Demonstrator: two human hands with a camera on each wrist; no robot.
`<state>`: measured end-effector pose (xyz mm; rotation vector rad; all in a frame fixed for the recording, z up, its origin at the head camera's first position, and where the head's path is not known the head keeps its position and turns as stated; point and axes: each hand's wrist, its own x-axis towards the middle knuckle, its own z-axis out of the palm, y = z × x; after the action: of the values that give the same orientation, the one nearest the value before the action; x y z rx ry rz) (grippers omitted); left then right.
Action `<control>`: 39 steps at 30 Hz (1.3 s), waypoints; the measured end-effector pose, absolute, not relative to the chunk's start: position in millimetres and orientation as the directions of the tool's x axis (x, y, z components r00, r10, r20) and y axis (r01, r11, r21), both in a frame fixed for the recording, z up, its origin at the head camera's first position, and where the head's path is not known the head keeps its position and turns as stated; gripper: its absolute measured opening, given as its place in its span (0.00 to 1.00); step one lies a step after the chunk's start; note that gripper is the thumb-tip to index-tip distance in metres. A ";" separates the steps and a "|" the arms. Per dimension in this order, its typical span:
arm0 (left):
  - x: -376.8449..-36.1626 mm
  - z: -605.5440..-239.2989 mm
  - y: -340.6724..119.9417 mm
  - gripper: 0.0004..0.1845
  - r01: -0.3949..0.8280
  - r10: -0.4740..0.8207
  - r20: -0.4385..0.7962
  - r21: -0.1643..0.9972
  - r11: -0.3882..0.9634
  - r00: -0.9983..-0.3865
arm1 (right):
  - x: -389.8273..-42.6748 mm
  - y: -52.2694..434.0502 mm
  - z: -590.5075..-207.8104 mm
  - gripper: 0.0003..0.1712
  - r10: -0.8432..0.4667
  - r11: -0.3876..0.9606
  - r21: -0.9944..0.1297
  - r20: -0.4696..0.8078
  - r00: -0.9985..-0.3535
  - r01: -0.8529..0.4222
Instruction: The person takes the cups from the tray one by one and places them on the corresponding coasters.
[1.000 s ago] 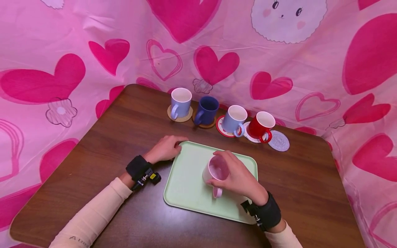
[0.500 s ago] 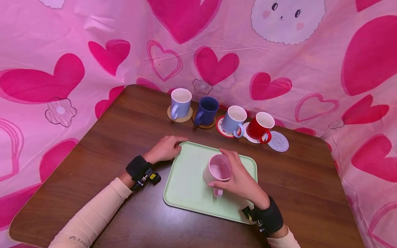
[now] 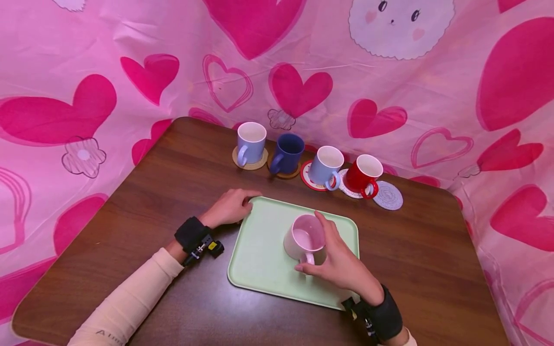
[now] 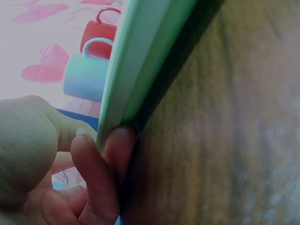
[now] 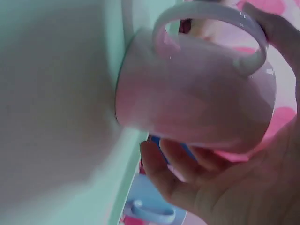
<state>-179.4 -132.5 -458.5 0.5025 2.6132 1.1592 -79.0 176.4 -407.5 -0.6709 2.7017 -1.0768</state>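
A pink mug [image 3: 298, 242] stands upright on the light green tray [image 3: 259, 259], its handle [image 3: 308, 259] toward the person. My right hand [image 3: 342, 262] is spread loosely around the mug's right side. In the right wrist view, the thumb [image 5: 269, 26] lies at the handle, while the other fingers [image 5: 171, 168] are slightly bent beside the mug's wall; whether they touch it is hard to tell. My left hand [image 3: 229, 206] grips the tray's far left corner. The left wrist view has its fingertips [image 4: 117, 147] against the tray's edge [image 4: 136, 70].
Along the table's back stand a light blue mug [image 3: 250, 146], a dark blue mug [image 3: 287, 156], another light blue mug [image 3: 325, 168] and a red mug [image 3: 362, 175], each on a coaster. A grey-white round coaster [image 3: 388, 195] lies right of them. A heart-printed cloth [image 3: 303, 48] hangs behind.
My right hand has loosened and drawn back to the right from the pink mug. The mug's handle has turned slightly to the right. My left hand has stayed on the tray.
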 end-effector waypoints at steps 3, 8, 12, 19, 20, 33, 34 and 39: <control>-179.0 -457.2 -132.4 0.23 0.210 0.400 -0.081 0.746 0.631 -0.913 | -83.2 187.1 -406.2 0.68 -0.501 0.627 -0.681 0.019 -0.865 -0.378; -178.5 -455.1 -132.4 0.23 0.202 0.397 -0.090 0.745 0.636 -0.914 | -86.8 205.6 -403.7 0.64 -0.455 0.646 -0.705 -0.048 -0.889 -0.293; -178.7 -455.4 -132.2 0.23 0.195 0.392 -0.098 0.743 0.641 -0.915 | -85.5 219.1 -404.3 0.44 -0.375 0.674 -0.719 -0.137 -0.917 -0.168; -178.4 -456.1 -132.5 0.22 0.189 0.389 -0.100 0.748 0.636 -0.916 | -82.6 234.4 -405.6 0.14 -0.418 0.630 -0.772 -0.240 -0.876 -0.089; -178.6 -456.2 -132.7 0.22 0.192 0.392 -0.095 0.751 0.632 -0.915 | -82.6 235.4 -405.8 0.13 -0.434 0.614 -0.786 -0.251 -0.865 -0.079; -181.6 -458.2 -138.4 0.22 0.152 0.392 -0.134 0.771 0.618 -0.910 | -83.9 235.0 -409.2 0.18 -0.629 0.357 -0.930 -0.307 -0.715 0.086; -181.1 -458.4 -138.4 0.22 0.151 0.389 -0.133 0.771 0.618 -0.911 | -83.6 234.9 -409.2 0.19 -0.633 0.343 -0.935 -0.303 -0.712 0.093; -182.1 -458.7 -135.8 0.22 0.159 0.394 -0.126 0.773 0.614 -0.910 | -82.0 238.1 -407.9 0.19 -0.642 0.326 -0.940 -0.297 -0.707 0.098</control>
<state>-182.1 -135.8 -458.7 0.4498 2.5582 1.1842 -82.0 238.1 -407.9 -0.4776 1.9344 -1.4366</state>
